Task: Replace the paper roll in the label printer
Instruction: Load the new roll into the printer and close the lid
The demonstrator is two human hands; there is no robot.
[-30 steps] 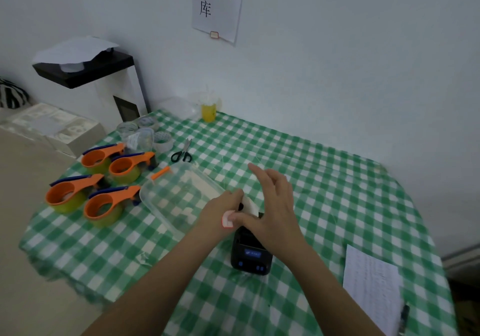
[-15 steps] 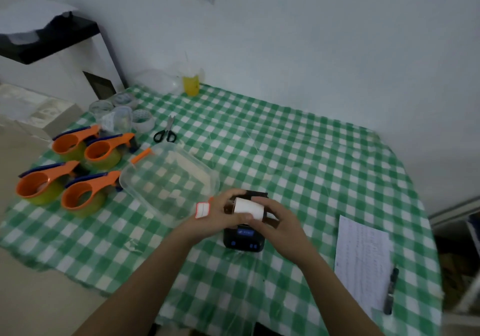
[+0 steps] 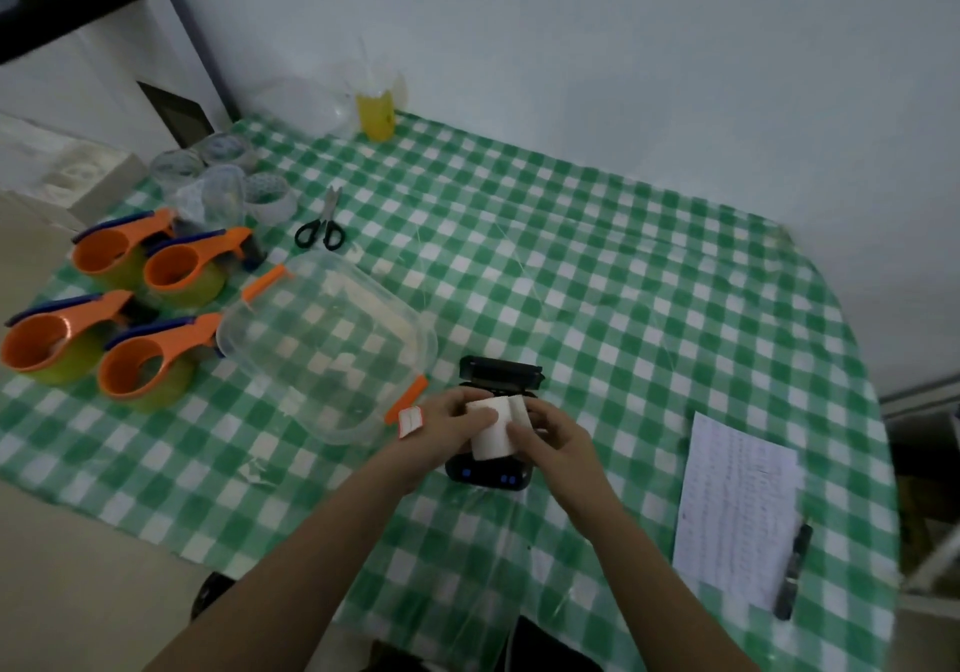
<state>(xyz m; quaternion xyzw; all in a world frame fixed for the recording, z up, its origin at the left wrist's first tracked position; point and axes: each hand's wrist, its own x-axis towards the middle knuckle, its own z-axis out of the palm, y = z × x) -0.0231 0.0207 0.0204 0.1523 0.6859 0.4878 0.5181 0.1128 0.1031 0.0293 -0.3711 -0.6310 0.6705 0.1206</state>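
checked tablecloth: both hands' grips pinch paper roll over printer, clear container beside.

We find the label printer on the table near its front edge, its lid standing open on the far side, with the paper roll held above it between the left hand and the right hand. To the printer's left lies the container, touching it or just beside it, and further left sit four tape dispensers, with the tape rolls and scissors behind them. To the right we note a sheet of paper with a pen at its right edge, and a cup stands at the far edge by the wall.
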